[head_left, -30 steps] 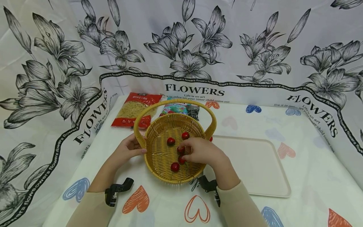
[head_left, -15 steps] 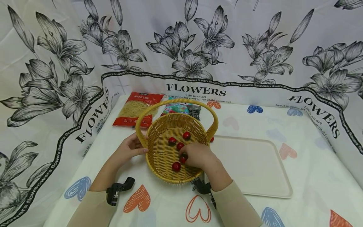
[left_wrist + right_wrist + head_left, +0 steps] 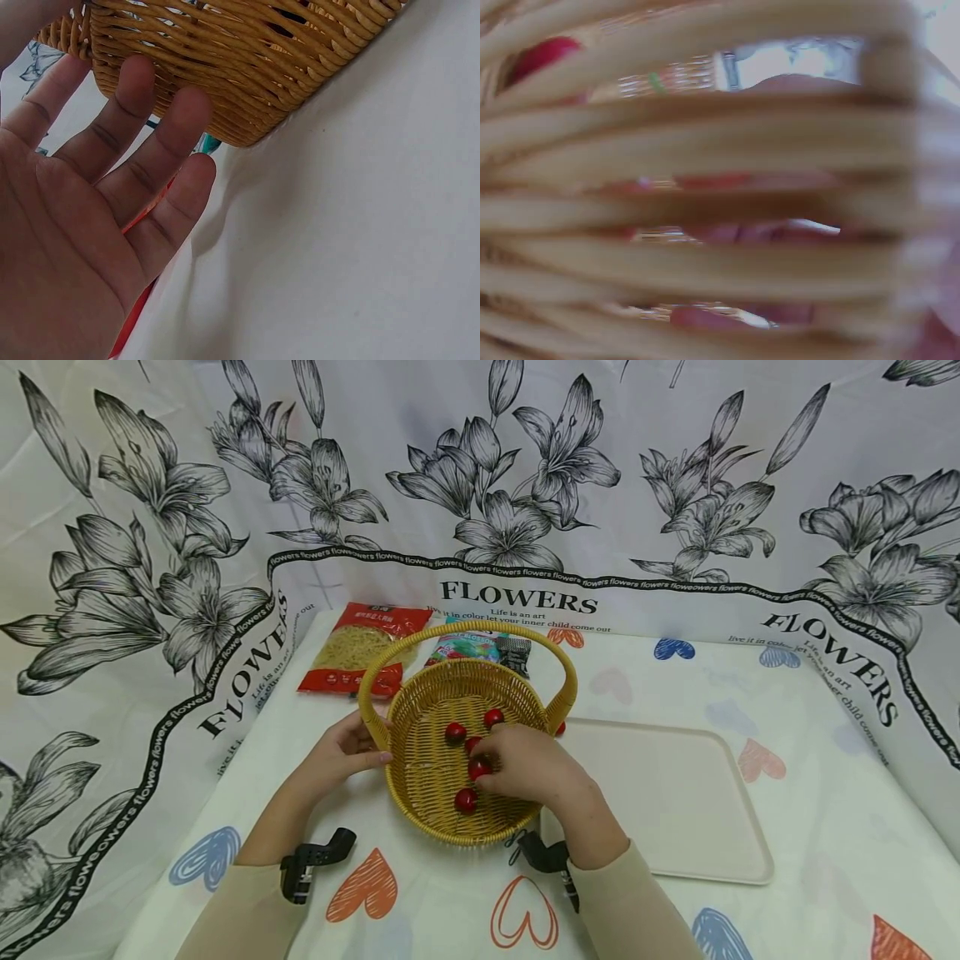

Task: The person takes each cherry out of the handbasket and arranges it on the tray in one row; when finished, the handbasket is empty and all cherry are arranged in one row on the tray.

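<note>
Basket: upright on the bench, its round mouth facing up, the handle spanning left to right.
Cherries: 4 lie loose in the basket; all look round, with no clear long axis.
Left hand: your thumb and forefinger pinch the basket's left side, other 3 fingers spread.
Right hand: inside the basket, you appear to pinch 1 cherry.
Tray: right of the basket.
Cherry work: seemingly midway; 4 look settled, the pinched 1 needs releasing or lifting out.
</note>
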Available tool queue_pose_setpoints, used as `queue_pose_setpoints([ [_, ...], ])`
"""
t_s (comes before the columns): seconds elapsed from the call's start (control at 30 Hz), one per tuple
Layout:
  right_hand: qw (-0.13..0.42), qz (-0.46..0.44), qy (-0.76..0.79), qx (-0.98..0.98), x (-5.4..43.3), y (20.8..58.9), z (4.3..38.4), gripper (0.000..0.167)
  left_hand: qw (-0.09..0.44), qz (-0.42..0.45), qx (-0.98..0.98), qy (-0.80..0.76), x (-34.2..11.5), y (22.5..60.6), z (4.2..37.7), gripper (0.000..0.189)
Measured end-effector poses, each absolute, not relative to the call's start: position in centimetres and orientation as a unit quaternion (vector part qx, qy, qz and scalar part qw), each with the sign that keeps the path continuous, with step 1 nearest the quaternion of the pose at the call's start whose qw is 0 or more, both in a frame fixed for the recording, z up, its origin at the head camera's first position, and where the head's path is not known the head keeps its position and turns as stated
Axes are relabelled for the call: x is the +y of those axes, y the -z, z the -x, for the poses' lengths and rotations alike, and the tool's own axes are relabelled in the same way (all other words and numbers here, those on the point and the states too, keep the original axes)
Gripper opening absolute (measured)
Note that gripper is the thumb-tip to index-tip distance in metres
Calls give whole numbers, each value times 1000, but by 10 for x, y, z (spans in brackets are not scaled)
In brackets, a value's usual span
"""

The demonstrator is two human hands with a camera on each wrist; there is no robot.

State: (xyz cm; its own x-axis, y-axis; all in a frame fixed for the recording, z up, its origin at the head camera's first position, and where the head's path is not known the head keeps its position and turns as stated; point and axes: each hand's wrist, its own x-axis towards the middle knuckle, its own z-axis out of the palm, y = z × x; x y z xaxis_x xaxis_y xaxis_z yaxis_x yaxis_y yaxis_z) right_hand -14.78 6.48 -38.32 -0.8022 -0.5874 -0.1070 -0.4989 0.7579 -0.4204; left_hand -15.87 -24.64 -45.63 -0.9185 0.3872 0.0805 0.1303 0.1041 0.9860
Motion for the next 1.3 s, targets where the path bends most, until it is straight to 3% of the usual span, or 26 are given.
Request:
queue_pose_setpoints([
  [0.83,-14,294,368,882,119,313,116,33,95,-172,741,-642,-246,455,158,48],
  [1.07,-70,273,378,882,144,308,117,34,96,-177,739,-643,-245,455,158,50],
  [1.3,-89,239,394,883,167,312,125,32,100,-166,736,-649,-245,455,157,51],
])
